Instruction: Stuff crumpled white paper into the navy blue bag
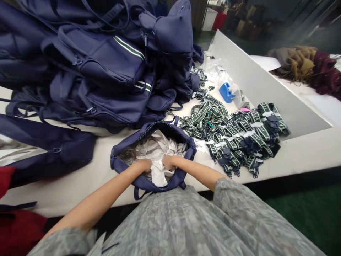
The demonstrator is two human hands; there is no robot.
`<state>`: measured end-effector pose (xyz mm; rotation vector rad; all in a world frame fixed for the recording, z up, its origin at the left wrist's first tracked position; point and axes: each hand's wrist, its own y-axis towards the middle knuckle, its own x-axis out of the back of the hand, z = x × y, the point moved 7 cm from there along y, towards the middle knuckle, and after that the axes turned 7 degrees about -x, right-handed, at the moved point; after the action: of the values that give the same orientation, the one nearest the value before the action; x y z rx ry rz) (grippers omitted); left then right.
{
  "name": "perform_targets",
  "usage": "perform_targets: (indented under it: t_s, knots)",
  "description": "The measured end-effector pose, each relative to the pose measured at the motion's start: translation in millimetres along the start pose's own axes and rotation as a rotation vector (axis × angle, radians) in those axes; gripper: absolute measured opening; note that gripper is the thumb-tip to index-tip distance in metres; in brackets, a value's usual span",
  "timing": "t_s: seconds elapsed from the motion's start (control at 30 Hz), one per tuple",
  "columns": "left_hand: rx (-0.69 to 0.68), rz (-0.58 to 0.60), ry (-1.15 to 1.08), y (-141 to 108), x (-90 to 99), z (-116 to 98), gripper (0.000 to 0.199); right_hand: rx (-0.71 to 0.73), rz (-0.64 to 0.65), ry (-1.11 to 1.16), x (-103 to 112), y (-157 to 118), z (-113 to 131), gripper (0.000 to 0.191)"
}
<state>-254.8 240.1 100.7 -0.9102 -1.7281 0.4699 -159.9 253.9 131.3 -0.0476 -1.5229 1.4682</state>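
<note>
An open navy bag [121, 169] lies at the front edge of the pale table, its mouth facing up. Crumpled whitish paper [157, 145] fills the inside. My left hand [145, 165] reaches into the bag at the left of the paper, its fingers hidden by the paper. On the other side of a raised paper piece, my right hand [167, 161] is also in the bag against the paper, with its fingers hidden too.
Navy bags [106, 60] are piled at the back left. Green patterned straps [239, 138] lie on the table [298, 153] at the right, near a blue tape dispenser [226, 93]. A grey divider [266, 85] stands behind them. Red fabric [18, 231] is at lower left.
</note>
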Motion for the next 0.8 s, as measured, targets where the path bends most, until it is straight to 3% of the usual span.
perform_targets:
  t_s: [0.1,0.17,0.27,0.37,0.43,0.47,0.5,0.6,0.63,0.7,0.8]
  knots:
    - [-0.068,0.013,-0.016,-33,7.4,3,0.049,0.098,-0.015,0.051,14,-37,-5,0.041]
    - [-0.162,-0.101,-0.074,-61,24.2,1,0.064,0.119,-0.126,0.136,32,-68,-12,0.038]
    - [-0.223,-0.342,-0.062,-85,59.6,-7,0.082,-0.126,-0.427,0.191,68,-96,-37,0.028]
    - [-0.202,-0.49,0.198,-73,83.7,-29,0.112,-0.284,-0.741,0.162,91,-95,-51,0.061]
    - [-0.161,-0.521,0.362,-51,89.0,-43,0.126,-0.262,-0.712,0.198,83,-69,-58,0.083]
    - [-0.154,-0.527,0.39,-37,89.5,-47,0.125,-0.253,-0.625,0.227,72,-51,-64,0.08]
    - [-0.18,-0.528,0.386,-23,88.7,-50,0.115,-0.278,-0.494,0.293,57,-32,-75,0.075]
    - [-0.064,-0.422,0.242,18,79.3,-30,0.063,-0.188,-0.403,0.331,35,9,-105,0.065]
    - [-0.039,-0.4,0.208,27,76.4,-22,0.058,-0.12,-0.378,0.418,30,19,-114,0.066]
    - [-0.02,-0.368,0.163,37,72.1,-10,0.061,-0.043,-0.349,0.551,22,30,-129,0.07]
    - [-0.049,-0.331,0.096,36,70.2,-2,0.082,-0.034,-0.343,0.65,15,32,-139,0.071]
